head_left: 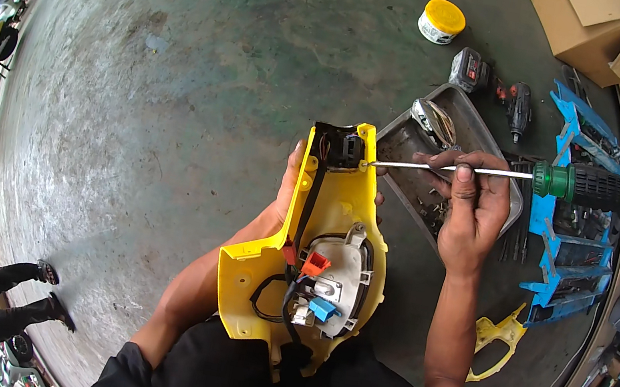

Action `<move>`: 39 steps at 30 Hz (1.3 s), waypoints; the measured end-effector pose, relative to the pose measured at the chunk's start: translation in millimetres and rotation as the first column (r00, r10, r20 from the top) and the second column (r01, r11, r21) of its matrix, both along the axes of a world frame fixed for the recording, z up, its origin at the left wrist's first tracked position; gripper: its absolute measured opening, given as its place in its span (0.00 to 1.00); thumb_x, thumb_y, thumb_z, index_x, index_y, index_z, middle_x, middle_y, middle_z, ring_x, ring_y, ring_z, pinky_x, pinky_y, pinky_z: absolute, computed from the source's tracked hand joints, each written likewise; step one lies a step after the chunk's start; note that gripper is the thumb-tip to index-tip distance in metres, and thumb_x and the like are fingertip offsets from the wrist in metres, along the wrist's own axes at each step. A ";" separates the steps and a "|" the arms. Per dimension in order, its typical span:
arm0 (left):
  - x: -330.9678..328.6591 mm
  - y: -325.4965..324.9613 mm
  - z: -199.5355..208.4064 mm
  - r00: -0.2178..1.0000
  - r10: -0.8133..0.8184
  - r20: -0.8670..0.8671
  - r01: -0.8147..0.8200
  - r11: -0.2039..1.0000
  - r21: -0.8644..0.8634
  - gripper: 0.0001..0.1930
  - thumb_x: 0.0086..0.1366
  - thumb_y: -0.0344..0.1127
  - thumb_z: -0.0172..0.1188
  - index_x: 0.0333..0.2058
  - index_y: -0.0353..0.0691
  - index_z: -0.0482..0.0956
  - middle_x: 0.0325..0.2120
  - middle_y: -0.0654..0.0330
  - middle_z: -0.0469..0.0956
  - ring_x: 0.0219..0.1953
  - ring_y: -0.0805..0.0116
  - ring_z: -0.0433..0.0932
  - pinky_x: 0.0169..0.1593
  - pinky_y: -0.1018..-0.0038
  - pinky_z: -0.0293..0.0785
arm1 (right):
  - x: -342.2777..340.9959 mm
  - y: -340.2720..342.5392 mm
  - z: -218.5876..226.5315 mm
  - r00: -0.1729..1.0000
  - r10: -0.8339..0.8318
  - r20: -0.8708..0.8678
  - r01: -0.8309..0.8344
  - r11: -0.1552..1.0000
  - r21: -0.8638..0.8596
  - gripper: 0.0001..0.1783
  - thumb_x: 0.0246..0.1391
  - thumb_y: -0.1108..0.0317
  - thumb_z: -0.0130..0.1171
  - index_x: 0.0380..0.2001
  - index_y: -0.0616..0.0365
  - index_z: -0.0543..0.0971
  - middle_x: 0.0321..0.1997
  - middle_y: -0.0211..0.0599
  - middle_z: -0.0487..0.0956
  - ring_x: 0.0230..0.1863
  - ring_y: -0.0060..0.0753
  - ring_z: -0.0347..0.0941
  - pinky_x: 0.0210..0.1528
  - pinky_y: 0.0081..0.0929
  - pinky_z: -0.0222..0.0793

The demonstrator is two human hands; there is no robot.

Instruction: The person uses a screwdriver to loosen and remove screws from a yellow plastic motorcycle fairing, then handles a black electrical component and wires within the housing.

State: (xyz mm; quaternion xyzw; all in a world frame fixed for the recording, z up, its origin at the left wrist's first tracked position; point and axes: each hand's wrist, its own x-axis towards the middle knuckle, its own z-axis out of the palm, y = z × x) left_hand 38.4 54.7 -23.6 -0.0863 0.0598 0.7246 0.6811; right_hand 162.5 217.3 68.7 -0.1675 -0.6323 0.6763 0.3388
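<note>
A yellow plastic motorbike handlebar cover lies with its inner side facing up, held close to my body. Wrapped round its far left side, my left hand grips it, with most of the fingers hidden behind. Inside sit a white instrument housing, a red connector, a blue connector and black wiring. At the far end is a black switch block. My right hand pinches the shaft of a screwdriver with a green and black handle. Its tip touches the cover's edge beside the switch block.
A metal tray with small screws and a headlamp-like part lies right. Beyond are a cordless driver, a battery and a yellow-lidded tub. A blue toolbox stands farther right. Someone's legs show at left.
</note>
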 end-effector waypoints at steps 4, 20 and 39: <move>1.1 4.1 6.6 0.999 0.011 -0.030 -0.011 1.000 -0.019 0.50 0.50 0.84 0.53 0.61 0.51 0.72 0.47 0.44 0.79 0.46 0.43 0.81 0.50 0.46 0.77 | 0.7 1.9 2.2 1.000 0.028 -0.002 -0.028 0.999 0.021 0.07 0.71 0.71 0.47 0.46 0.64 0.68 0.42 0.45 0.78 0.47 0.44 0.81 0.52 0.39 0.82; 2.7 -2.5 7.7 0.974 -0.006 -0.228 -0.022 0.993 -0.120 0.49 0.58 0.80 0.48 0.65 0.47 0.66 0.57 0.52 0.73 0.51 0.47 0.78 0.52 0.46 0.77 | -8.6 -1.2 2.5 0.991 0.040 0.129 -0.072 0.966 0.248 0.05 0.65 0.75 0.56 0.41 0.67 0.75 0.36 0.36 0.81 0.40 0.24 0.80 0.42 0.21 0.78; 6.0 -1.8 3.3 0.970 -0.007 -0.243 -0.027 0.990 -0.135 0.48 0.59 0.80 0.45 0.63 0.44 0.69 0.52 0.48 0.76 0.50 0.45 0.79 0.52 0.47 0.76 | 0.5 9.1 8.3 0.968 0.077 0.240 -0.129 0.970 0.208 0.14 0.66 0.74 0.54 0.53 0.67 0.71 0.47 0.49 0.82 0.50 0.37 0.81 0.56 0.32 0.75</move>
